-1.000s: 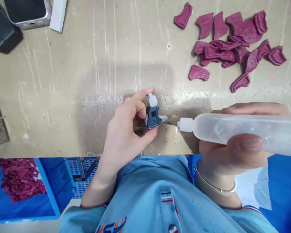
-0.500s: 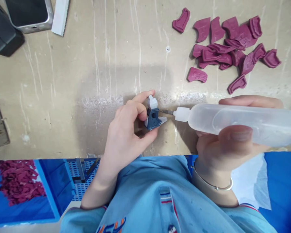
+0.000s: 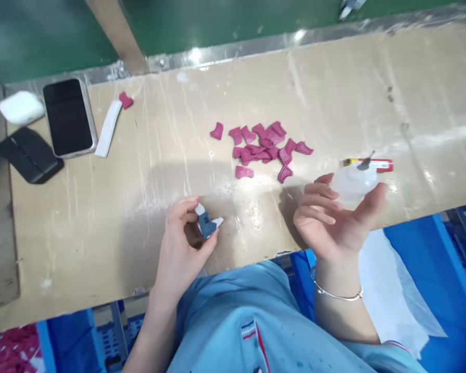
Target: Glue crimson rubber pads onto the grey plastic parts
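Observation:
Between thumb and fingers, my left hand (image 3: 182, 235) grips a small dark blue and white plastic part (image 3: 206, 224) just above the table. Off to the right, my right hand (image 3: 336, 217) has its thumb and fingers around a translucent squeeze bottle (image 3: 353, 182). The bottle is upright, its thin dark nozzle pointing up and away from the blue part. Beyond the hands lies a loose group of maroon moulded pieces (image 3: 272, 135), some flat and some overlapping.
A phone (image 3: 69, 118), a black object (image 3: 31, 155), a white case (image 3: 22, 107) and a white strip (image 3: 108, 128) lie at left. Behind the bottle is a red and yellow tube (image 3: 384, 165). Blue bins (image 3: 72, 339) sit below the table edge, one with maroon pieces.
My right hand has drawn the bottle away to the right and turned it from lying level to nozzle up. The left hand keeps the blue part. The view has shifted, showing more table.

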Action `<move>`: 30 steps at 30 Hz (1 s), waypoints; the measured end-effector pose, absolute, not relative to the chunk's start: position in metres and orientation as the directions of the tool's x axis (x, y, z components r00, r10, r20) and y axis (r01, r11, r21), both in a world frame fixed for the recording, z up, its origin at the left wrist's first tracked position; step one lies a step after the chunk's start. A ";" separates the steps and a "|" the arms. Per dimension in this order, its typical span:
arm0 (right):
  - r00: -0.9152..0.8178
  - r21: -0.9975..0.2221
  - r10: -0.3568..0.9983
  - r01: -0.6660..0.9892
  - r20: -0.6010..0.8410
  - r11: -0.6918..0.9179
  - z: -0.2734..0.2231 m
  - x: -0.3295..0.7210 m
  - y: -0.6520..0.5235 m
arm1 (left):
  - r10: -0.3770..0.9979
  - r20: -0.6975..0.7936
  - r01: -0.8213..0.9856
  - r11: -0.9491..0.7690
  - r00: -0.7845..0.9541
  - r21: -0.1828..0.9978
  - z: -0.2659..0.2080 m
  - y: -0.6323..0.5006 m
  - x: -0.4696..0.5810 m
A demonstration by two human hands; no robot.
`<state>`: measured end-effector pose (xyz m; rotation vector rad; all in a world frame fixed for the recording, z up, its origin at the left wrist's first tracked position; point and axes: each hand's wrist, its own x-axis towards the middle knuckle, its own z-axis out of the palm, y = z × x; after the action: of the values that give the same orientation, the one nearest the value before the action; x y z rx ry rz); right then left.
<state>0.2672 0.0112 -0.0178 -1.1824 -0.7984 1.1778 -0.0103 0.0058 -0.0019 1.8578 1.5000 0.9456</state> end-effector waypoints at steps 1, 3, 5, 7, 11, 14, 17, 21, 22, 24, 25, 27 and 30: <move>0.285 -0.962 0.955 -0.272 -0.084 -0.003 -0.024 0.279 0.011 | 0.976 0.175 0.614 -0.220 0.133 0.758 0.000 0.007 -0.011; 0.371 -0.969 0.928 -0.235 -0.012 0.082 -0.038 0.295 0.010 | 0.970 0.175 0.676 -0.242 0.167 0.696 0.005 0.008 -0.013; 0.486 -0.974 0.870 -0.152 0.077 0.170 -0.046 0.300 0.009 | 0.963 0.156 0.708 -0.267 0.219 0.654 0.010 0.009 -0.015; 0.563 -0.980 0.815 -0.039 0.138 0.193 -0.045 0.297 0.004 | 0.959 0.123 0.731 -0.276 0.257 0.624 0.012 0.009 -0.017; 0.463 -0.932 0.851 0.353 0.249 0.080 -0.026 0.313 -0.016 | 0.960 0.116 0.773 -0.276 0.256 0.572 0.009 0.015 -0.026; 0.670 -0.752 0.565 0.647 0.482 -0.126 -0.018 0.360 -0.026 | 0.961 0.054 0.787 -0.252 0.269 0.563 0.004 0.024 -0.034; 0.804 -0.620 0.463 0.588 0.374 -0.519 -0.020 0.410 -0.019 | 0.958 0.003 0.795 -0.239 0.286 0.557 0.005 0.028 -0.036; 0.870 -0.527 0.480 0.463 0.113 -0.713 -0.022 0.447 0.005 | 0.966 -0.001 0.784 -0.210 0.259 0.584 0.012 0.025 -0.035; 0.885 -0.526 0.458 0.431 0.087 -0.733 -0.021 0.453 0.009 | 0.961 -0.010 0.776 -0.218 0.277 0.591 0.013 0.026 -0.036; 0.909 -0.538 0.413 0.371 0.046 -0.757 -0.016 0.465 0.014 | 0.955 -0.021 0.775 -0.226 0.295 0.590 0.013 0.028 -0.039; 0.918 -0.544 0.395 0.351 0.039 -0.762 -0.013 0.471 0.014 | 0.958 -0.028 0.785 -0.218 0.286 0.580 0.013 0.029 -0.040; 0.925 -0.561 0.378 0.331 0.036 -0.759 -0.008 0.481 0.014 | 0.970 -0.046 0.817 -0.176 0.240 0.549 0.012 0.031 -0.040; 0.928 -0.602 0.369 0.321 0.047 -0.731 -0.003 0.488 0.011 | 0.978 -0.042 0.858 -0.159 0.205 0.488 0.011 0.032 -0.034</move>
<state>0.4877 0.0106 -0.0032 -2.4476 -0.4891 0.0996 -0.0341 0.0318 0.0109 2.0807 1.7079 0.3984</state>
